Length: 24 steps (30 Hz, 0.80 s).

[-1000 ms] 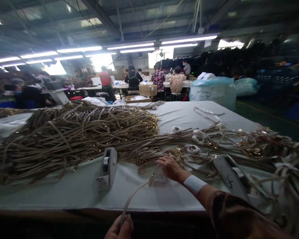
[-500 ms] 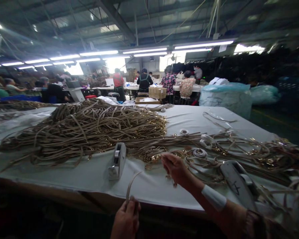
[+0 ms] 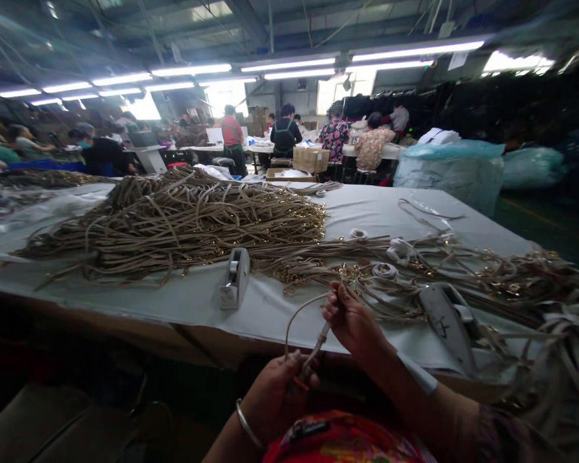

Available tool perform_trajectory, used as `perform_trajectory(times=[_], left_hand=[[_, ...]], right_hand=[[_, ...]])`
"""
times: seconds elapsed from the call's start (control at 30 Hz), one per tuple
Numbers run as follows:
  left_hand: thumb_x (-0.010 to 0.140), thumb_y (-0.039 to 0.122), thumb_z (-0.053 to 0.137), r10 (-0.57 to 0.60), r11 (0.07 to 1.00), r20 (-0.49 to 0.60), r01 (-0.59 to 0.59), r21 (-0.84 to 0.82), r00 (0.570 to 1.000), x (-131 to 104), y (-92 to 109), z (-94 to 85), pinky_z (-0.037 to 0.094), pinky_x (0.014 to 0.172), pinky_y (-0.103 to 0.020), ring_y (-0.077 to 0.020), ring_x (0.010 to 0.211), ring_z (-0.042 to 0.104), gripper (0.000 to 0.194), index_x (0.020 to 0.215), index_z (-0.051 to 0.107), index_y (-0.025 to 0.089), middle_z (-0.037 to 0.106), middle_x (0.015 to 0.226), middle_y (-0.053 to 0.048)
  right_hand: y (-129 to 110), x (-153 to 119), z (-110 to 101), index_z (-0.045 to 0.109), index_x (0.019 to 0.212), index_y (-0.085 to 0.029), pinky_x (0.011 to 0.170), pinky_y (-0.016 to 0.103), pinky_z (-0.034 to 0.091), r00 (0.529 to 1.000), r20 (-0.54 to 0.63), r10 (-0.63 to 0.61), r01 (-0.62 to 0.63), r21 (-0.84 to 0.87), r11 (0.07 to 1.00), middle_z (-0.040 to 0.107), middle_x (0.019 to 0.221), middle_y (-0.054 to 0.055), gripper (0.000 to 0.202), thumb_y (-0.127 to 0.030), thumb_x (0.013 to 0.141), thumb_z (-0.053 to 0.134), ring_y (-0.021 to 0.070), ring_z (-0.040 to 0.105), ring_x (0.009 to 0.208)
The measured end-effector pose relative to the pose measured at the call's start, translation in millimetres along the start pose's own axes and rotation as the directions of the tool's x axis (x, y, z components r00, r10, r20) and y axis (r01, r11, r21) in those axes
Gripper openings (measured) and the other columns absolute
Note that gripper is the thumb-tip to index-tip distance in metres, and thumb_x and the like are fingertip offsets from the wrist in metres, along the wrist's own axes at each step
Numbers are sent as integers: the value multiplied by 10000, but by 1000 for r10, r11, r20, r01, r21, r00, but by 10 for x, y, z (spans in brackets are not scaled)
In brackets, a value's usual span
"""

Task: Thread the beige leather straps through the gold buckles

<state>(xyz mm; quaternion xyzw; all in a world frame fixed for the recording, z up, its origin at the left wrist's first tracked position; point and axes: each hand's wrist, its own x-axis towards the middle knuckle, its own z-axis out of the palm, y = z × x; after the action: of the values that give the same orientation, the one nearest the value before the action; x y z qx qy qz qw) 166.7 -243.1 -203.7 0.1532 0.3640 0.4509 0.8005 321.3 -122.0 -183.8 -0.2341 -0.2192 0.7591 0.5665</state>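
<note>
My left hand (image 3: 276, 390) is closed around the lower end of a thin tan strap (image 3: 299, 312) in front of my lap, a bangle on its wrist. My right hand (image 3: 352, 318) pinches the same strap higher up, just off the table's near edge, and the strap loops between the two hands. A big heap of tan straps with gold hardware (image 3: 174, 218) lies on the white-covered table (image 3: 197, 299). More straps with gold clasps (image 3: 463, 270) spread out to the right of my right hand.
A grey tape dispenser (image 3: 235, 278) stands near the table's front edge; a second one (image 3: 446, 321) lies by my right forearm. Small tape rolls (image 3: 383, 270) sit among the straps. Several people work at tables behind, beside cardboard boxes (image 3: 311, 159) and a large plastic-wrapped bundle (image 3: 448, 173).
My right hand has lifted off the table pile with the strap's end and drawn back toward me. My left hand has risen to meet it, and the strap now loops between them.
</note>
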Motion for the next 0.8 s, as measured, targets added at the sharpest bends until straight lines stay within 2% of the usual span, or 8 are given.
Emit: perform_trajectory(times=[0.1, 0.2, 0.33, 0.43, 0.5, 0.53, 0.63, 0.8], left_hand=[[796, 368, 759, 80, 997, -36, -79, 21, 996, -26, -5, -42, 150, 372, -141, 12, 375, 287, 331, 898, 670, 66, 651, 654, -40], [825, 389, 722, 124, 989, -92, -116, 87, 988, -63, -30, -37, 126, 354, -153, 3, 346, 272, 327, 908, 660, 78, 652, 611, -40], [830, 350, 725, 85, 996, -102, -81, 38, 991, -134, -18, 9, 134, 360, -132, 7, 366, 277, 285, 930, 642, 96, 639, 633, -26], [807, 297, 756, 15, 996, -80, -22, -88, 997, -152, 17, 62, 119, 360, -112, 22, 387, 245, 250, 900, 627, 104, 598, 663, 4], [788, 257, 773, -13, 989, -55, 5, -145, 998, -141, 18, 110, 144, 362, -100, 25, 391, 262, 242, 909, 629, 105, 570, 660, 24], [779, 245, 778, -21, 987, -46, 13, -159, 999, -133, 7, 135, 182, 369, -97, 20, 399, 297, 248, 924, 633, 106, 568, 666, 25], [760, 256, 787, -30, 984, -58, 19, -175, 998, -116, -59, 190, 292, 401, -110, -6, 420, 379, 259, 919, 637, 118, 545, 645, 38], [740, 265, 799, -15, 984, -118, -6, -179, 993, -126, -159, 176, 304, 424, -115, -7, 411, 333, 243, 792, 605, 128, 441, 553, 80]], right_hand=[[14, -76, -177, 629, 963, -224, 540, 201, 478, 997, -32, -65, 55, -254, 966, 568, 697, -49, 269, -426, 819, 732, 77, 526, 560], [29, -208, -391, 652, 926, -211, 560, 264, 524, 998, -52, -48, 14, -520, 854, 622, 707, -15, 330, -523, 824, 686, 130, 591, 586], [-36, -504, -596, 707, 776, -160, 546, 281, 511, 999, -34, -19, -11, -713, 701, 644, 660, 32, 235, -387, 776, 766, 167, 593, 575], [-115, -758, -541, 720, 1050, -192, 815, 339, 532, 939, 286, -191, 336, -884, 326, 685, 980, 93, 223, -278, 847, 691, 216, 630, 883], [-133, -874, -412, 649, 1229, -222, 954, 397, 489, 812, 575, -105, 582, -810, 66, 625, 1199, 124, 351, -247, 880, 641, 253, 581, 1089], [-125, -904, -340, 621, 1276, -233, 990, 417, 470, 752, 659, -25, 659, -751, 24, 594, 1259, 132, 388, -242, 888, 631, 266, 550, 1153], [-43, -883, -185, 605, 1307, -274, 987, 419, 468, 660, 745, 90, 744, -666, 57, 605, 1240, 121, 398, -254, 909, 618, 264, 547, 1160], [98, -759, -167, 681, 1196, -293, 900, 380, 484, 660, 743, 113, 714, -666, 215, 667, 1074, 94, 280, -246, 940, 578, 226, 605, 1004]])
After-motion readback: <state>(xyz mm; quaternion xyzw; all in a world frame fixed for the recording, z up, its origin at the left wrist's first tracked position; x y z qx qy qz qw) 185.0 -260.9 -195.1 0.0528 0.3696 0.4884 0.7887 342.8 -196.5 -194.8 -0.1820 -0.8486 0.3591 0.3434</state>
